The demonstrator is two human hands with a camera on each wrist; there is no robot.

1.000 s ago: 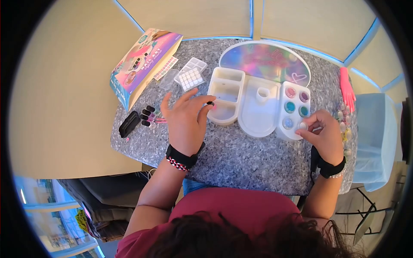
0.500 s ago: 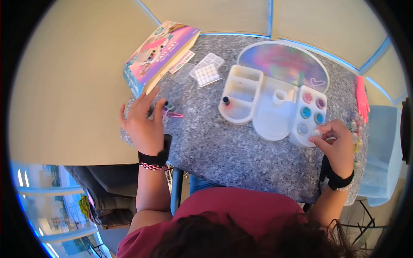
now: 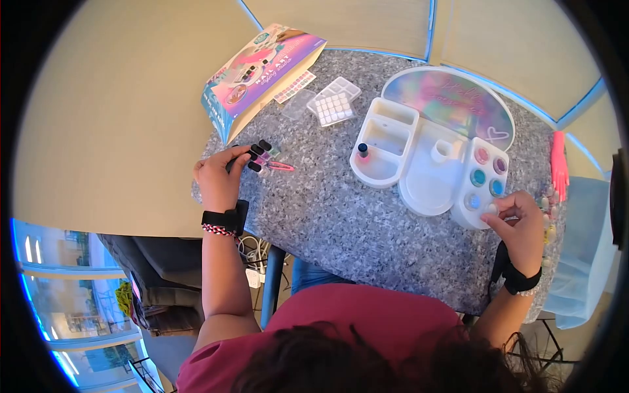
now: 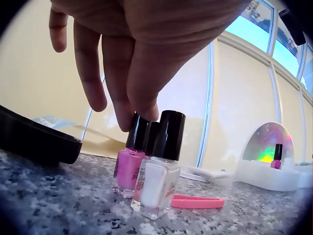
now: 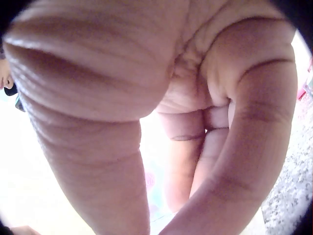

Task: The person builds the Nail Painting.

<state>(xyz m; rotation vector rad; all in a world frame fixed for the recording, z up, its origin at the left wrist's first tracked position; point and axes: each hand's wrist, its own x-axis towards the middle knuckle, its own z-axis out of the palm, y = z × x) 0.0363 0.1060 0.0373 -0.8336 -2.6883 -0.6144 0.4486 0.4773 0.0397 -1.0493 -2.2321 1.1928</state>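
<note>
My left hand (image 3: 219, 183) reaches to the table's left side, thumb and forefinger pinching the black cap of a pink nail polish bottle (image 4: 128, 169). Beside it stands a white nail polish bottle (image 4: 155, 188), and pink tweezers (image 4: 200, 201) lie just behind. Another pink nail polish bottle (image 3: 363, 154) with a dark cap stands in the white compartment organizer (image 3: 377, 180). My right hand (image 3: 521, 229) holds the near right corner of the glitter pot tray (image 3: 466, 219), thumb and forefinger about a pale pot (image 3: 491, 209). Colored pots fill the tray's other slots.
A nail art box (image 3: 262, 78) leans at the back left, near a sticker sheet (image 3: 295, 87) and a case of white pieces (image 3: 334, 109). A black case (image 4: 39, 139) lies left of the bottles. A pink plastic hand (image 3: 559, 167) lies at the right edge.
My left hand let go of a polish bottle in the organizer's near compartment, then moved left to the other bottles and pinched one by its cap. The right hand stayed at the tray's corner.
</note>
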